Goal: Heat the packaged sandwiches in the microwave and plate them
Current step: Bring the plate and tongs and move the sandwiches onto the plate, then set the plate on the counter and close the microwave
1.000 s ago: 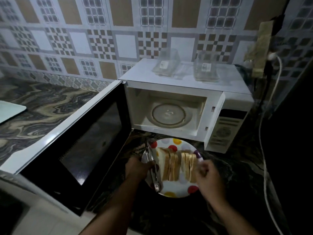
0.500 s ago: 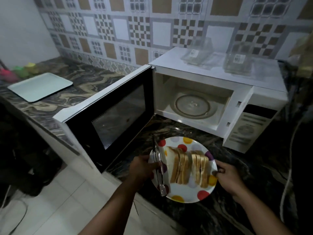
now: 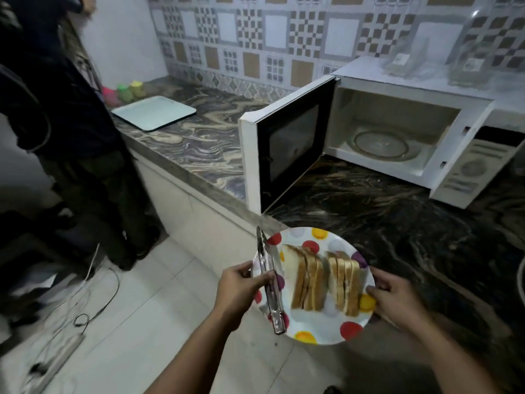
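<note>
Lifted off the table (image 3: 397,223), the plate (image 3: 321,328) with sandwiches (image 3: 324,280) now hangs over the floor; left hand (image 3: 241,291) grips rim and tongs (image 3: 270,288); right hand (image 3: 395,300) grips the opposite rim; microwave (image 3: 397,132) stands open.

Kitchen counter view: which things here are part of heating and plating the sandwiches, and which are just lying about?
Part of the job:
plate, held by left hand and right hand
sandwiches
tongs
microwave, door open
empty packages on top of it

Lying about:
tray
small coloured cups
cables on the floor

Cut sandwiches (image 3: 326,282) upright on spotted plate (image 3: 326,328)
</note>
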